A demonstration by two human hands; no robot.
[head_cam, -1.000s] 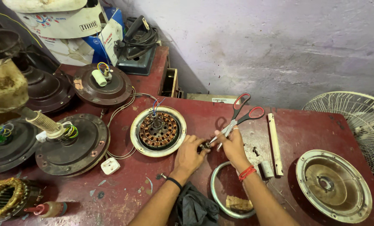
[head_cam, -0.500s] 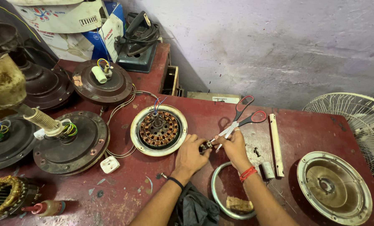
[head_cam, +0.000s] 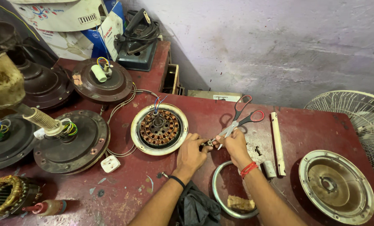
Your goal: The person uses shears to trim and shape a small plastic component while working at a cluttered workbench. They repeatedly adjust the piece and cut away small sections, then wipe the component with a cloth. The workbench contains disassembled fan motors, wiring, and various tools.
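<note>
Pinching a small dark part (head_cam: 204, 145) between its fingertips, the left hand (head_cam: 192, 153) meets the right hand (head_cam: 234, 144), which is closed around grey scissors (head_cam: 237, 122) with red and black handles. The part looks light, thin and probably bendable; best gripped near its end. Both hands rest on the red table (head_cam: 220, 115), just beside a cream-rimmed fan motor (head_cam: 159, 129) with copper windings.

Left hand (head_cam: 192, 151): fingers curled, pinching toward 3 o'clock;
Right hand (head_cam: 236, 144): closed grip, forearm entering from 5 o'clock
</note>
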